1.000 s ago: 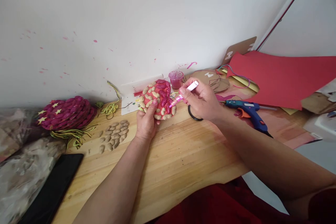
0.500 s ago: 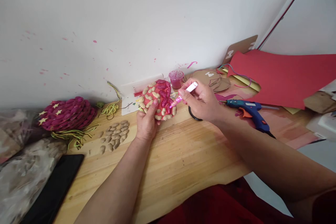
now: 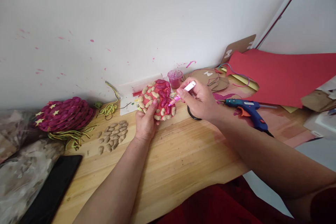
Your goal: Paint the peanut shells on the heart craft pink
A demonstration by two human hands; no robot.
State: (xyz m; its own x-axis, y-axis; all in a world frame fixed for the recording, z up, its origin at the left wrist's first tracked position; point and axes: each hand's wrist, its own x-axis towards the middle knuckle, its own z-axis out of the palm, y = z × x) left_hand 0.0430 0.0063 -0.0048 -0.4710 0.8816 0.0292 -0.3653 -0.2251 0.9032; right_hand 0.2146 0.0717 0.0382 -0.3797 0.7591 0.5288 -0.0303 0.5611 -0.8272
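My left hand [image 3: 146, 120] grips the lower left edge of a round red disc [image 3: 150, 107] covered with peanuts, its thumb lying on the front. Peanuts on the left and bottom are plain tan; those at the upper right are glossy magenta [image 3: 164, 92]. In my right hand [image 3: 201, 99] is a short white painting tool [image 3: 189, 86], pinched between thumb and fingers. Whether it is a brush or a marker I cannot make out. Its pink tip touches the disc near the magenta peanuts. Just behind stands a clear cup of pink paint [image 3: 174, 79].
Loose peanuts [image 3: 114, 134] lie left of my left arm, near a stack of magenta peanut discs [image 3: 65, 113] with yellow stars. A black phone-like slab [image 3: 56, 185] and plastic bags [image 3: 28, 171] sit further left. On the right are a blue glue gun [image 3: 245, 108], cardboard pieces [image 3: 210, 78] and red sheets [image 3: 283, 75].
The view has shifted very slightly. The pink tip has moved a little along the magenta peanuts; both hands keep their holds.
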